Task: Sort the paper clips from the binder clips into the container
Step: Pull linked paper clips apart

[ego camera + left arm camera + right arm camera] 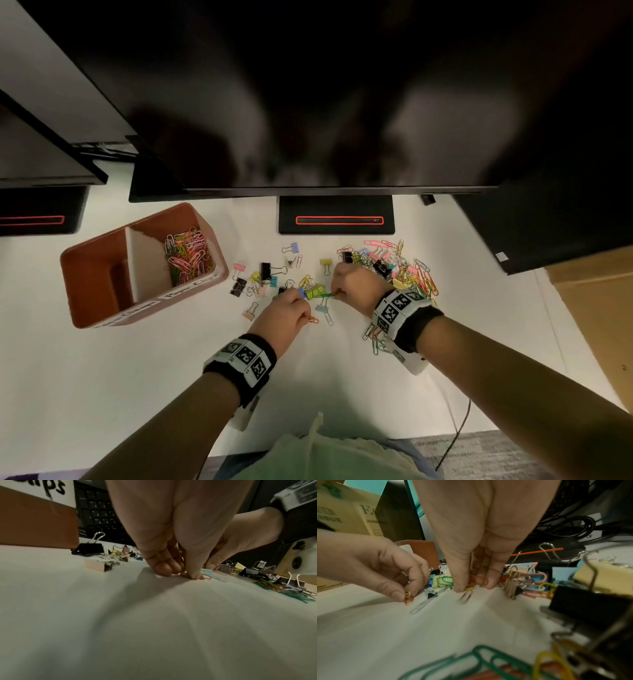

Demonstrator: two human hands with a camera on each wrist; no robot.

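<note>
Crowding the white table (pixel 102 377) between the two hands are scattered binder clips (pixel 263 274), and a denser heap of paper clips and binder clips (pixel 394 263) lies behind the right wrist, under the monitor stand (pixel 335 216). The brown container (pixel 102 267) sits well to the left, tilted, a divider splitting it; coloured paper clips (pixel 186 255) fill its far compartment. The left hand (pixel 284 317) pinches an orange paper clip (pixel 313 320) between thumb and forefinger, the clip lying flat on the table, its long axis pointing rightward. The right hand (pixel 356 284) has its grip closed on an orange paper clip (pixel 478 581), held on edge, long axis level, just beside a green paper clip (pixel 445 582) lying on a yellow-green binder clip (pixel 315 291).
</note>
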